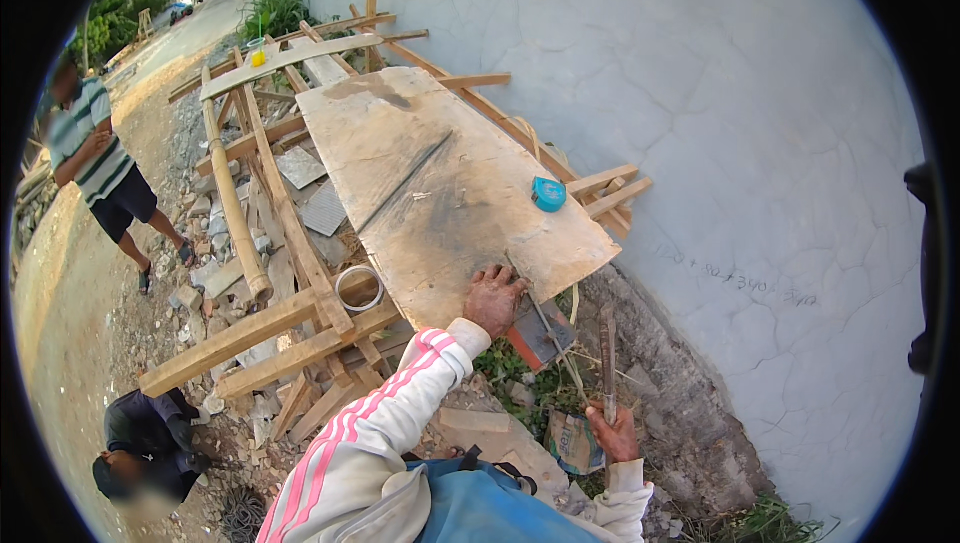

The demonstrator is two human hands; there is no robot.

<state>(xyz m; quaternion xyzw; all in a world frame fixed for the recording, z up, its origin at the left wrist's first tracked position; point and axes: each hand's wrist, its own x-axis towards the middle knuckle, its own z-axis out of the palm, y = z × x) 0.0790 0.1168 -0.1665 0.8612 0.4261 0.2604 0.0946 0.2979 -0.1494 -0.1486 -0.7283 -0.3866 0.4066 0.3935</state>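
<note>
My left hand [492, 300] lies on the near edge of a worn plywood board [440, 213], its fingers spread and their tips beside a thin metal rod [546, 319]. That rod runs from the board's edge down toward my right hand [614, 433]. Wrapped round a rusty metal bar [608, 358], my right hand holds it upright near the wall; whether it also touches the rod I cannot tell. A turquoise tape measure [548, 194] rests on the board's right side. Across the board's middle runs a dark straight line, a mark or a thin rod.
Timber beams [235, 341] stick out at left, with a white ring [359, 287] on them. A grey wall [730, 143] borders the right. Rubble [215, 273] covers the ground. One person [95, 143] stands at left; another [150, 443] is low at lower left. A cup [258, 56] stands on a plank.
</note>
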